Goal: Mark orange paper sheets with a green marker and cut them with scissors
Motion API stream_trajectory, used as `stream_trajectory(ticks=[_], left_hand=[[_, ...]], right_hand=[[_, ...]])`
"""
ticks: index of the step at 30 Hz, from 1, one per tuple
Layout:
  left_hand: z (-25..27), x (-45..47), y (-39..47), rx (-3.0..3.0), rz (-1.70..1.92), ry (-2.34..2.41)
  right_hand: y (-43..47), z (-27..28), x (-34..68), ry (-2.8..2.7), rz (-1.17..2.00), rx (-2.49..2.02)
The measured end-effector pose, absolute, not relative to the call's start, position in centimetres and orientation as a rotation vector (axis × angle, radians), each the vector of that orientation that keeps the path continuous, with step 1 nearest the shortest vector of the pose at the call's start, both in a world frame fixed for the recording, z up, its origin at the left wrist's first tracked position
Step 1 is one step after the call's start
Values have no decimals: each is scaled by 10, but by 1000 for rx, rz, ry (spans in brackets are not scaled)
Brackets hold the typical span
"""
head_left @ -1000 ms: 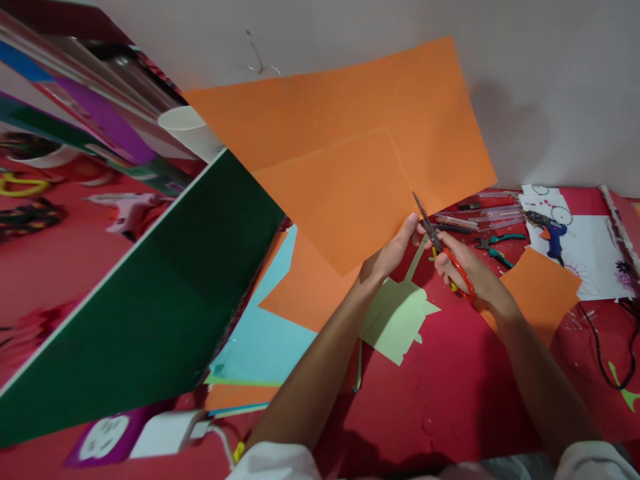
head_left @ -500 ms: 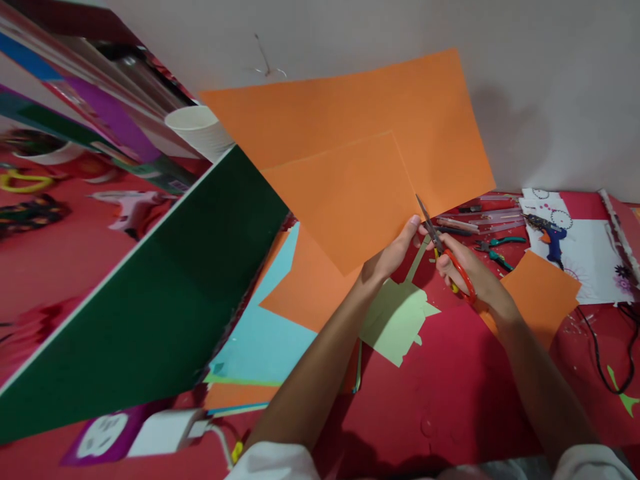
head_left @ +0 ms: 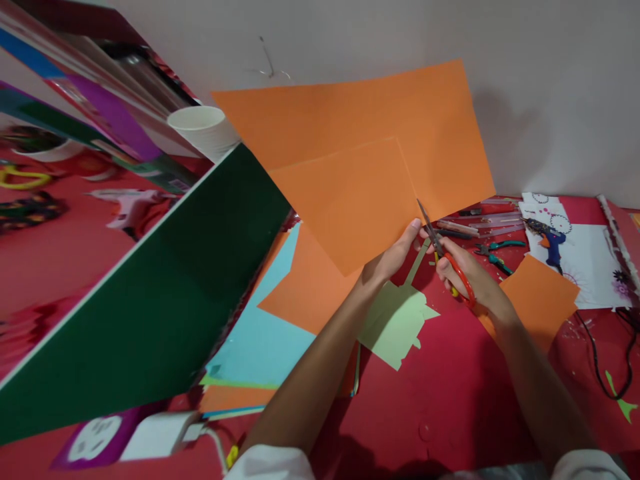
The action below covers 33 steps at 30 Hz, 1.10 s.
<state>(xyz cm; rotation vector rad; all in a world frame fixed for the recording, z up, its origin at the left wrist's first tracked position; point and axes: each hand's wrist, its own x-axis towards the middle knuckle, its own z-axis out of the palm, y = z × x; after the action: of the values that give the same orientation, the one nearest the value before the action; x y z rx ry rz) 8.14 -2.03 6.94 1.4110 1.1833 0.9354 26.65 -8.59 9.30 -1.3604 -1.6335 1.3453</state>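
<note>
A large orange paper sheet [head_left: 345, 200] is held up above the table, with pale lines marking a rectangle on it. My left hand [head_left: 397, 252] pinches its lower edge, thumb on the near face. Close beside, my right hand [head_left: 463, 270] grips red-and-yellow-handled scissors [head_left: 434, 233]. Their blades lie at the sheet's lower edge, near the marked line, pointing up and left. Below my hands, a pale green paper piece [head_left: 395, 327] with cut edges rests on the red table.
A dark green board [head_left: 150, 300] leans at the left beside stacked coloured papers [head_left: 265, 347]. White paper cups [head_left: 203, 130] stand behind it. At right lie pliers [head_left: 500, 250], a blue glue gun [head_left: 553, 243] and an orange paper piece [head_left: 540, 297]. A white plug adapter [head_left: 160, 437] is front left.
The upper part of the orange sheet has dipped and shifted slightly right in view. My hands and the scissors have barely moved.
</note>
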Motion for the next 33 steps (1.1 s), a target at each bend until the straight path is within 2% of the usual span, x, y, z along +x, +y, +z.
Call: stream_trajectory(ticks=[33], left_hand=[[79,84,-26,1379,989,1164]], right_hand=[[-86,81,263,-1546,1349,-1370]])
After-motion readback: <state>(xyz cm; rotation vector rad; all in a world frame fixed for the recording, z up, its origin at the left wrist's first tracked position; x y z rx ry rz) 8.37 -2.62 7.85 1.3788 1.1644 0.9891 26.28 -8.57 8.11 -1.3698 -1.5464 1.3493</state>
